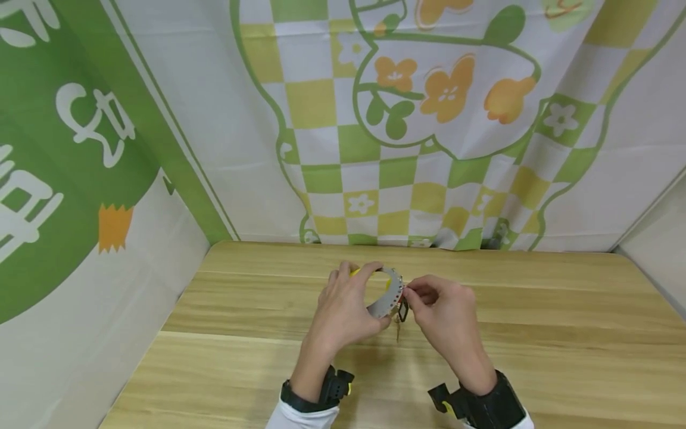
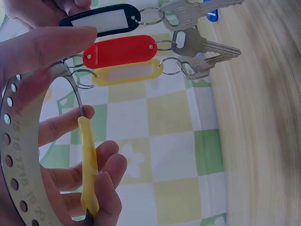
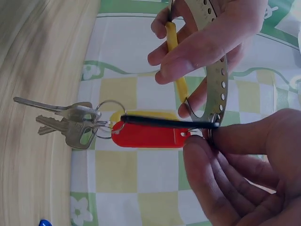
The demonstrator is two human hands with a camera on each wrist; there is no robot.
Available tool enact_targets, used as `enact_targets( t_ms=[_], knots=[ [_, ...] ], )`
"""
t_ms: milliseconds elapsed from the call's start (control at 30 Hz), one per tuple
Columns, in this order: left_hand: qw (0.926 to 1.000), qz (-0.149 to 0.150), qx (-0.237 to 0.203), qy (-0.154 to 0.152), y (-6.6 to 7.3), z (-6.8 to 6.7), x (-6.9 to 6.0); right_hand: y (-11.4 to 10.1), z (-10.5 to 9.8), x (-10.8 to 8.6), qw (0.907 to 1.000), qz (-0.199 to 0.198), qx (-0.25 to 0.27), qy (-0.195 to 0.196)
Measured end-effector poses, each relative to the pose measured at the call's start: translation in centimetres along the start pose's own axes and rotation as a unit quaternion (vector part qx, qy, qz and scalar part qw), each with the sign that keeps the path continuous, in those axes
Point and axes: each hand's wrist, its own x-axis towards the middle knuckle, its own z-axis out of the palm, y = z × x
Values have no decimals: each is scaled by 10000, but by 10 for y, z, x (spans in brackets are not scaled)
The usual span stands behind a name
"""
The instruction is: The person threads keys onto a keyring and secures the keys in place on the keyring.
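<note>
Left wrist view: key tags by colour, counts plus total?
Black tag: 1
Red tag: 1
Yellow tag: 1
Total: 3 tags. Blue item is too hidden to identify, so not counted.

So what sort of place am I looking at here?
Probably a small indoor work corner: a wood-grain table, a checked, flowered cloth hanging behind it, and a green-and-white sheet along the left side. The pictures don't show what building it's in.
</note>
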Motion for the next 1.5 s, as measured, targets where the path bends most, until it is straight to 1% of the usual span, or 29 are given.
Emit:
enact_targets(
  t_ms=[67,267,367,467,533,700,767,800,867,1000,1100,1200,1333,1500],
  knots=[
    [10000,-7,-10,10,0,0,0,0,0,0,10000,-45,-26,22],
    [10000,-20,-24,-13,0,0,-1,4,2,0,9969,-741,-221,104],
    [10000,-34,8,-20,-1,0,-1,5,2,0,9953,-926,-282,55],
    [10000,-40,15,-1,-2,0,-2,5,2,1,9964,-810,-220,-83],
    [10000,-44,24,23,-2,1,-2,4,1,2,9980,-579,-130,-195],
    [9999,-90,24,81,-3,1,-3,-1,-1,2,9991,197,37,-369],
    [9999,-106,10,92,-3,1,-3,-2,0,2,9987,359,45,-363],
    [9999,-105,8,88,-3,1,-3,-2,0,2,9988,365,30,-339],
    [9999,-92,0,61,-3,1,-3,-2,0,2,9994,243,-29,-254],
    [9999,-88,-23,-59,-2,1,-2,-1,1,1,9996,-256,-117,-79],
    [9999,-88,-16,-148,-2,0,-1,1,0,1,9983,-567,-102,-59],
    [9998,-54,12,-182,-2,0,-1,2,0,0,9973,-725,-53,-100],
    [9998,-28,8,-177,-2,0,-1,4,-1,1,9975,-687,19,-174],
    [9999,-46,6,-144,-2,-1,-1,4,-3,2,9985,-364,63,-402]
  ],
)
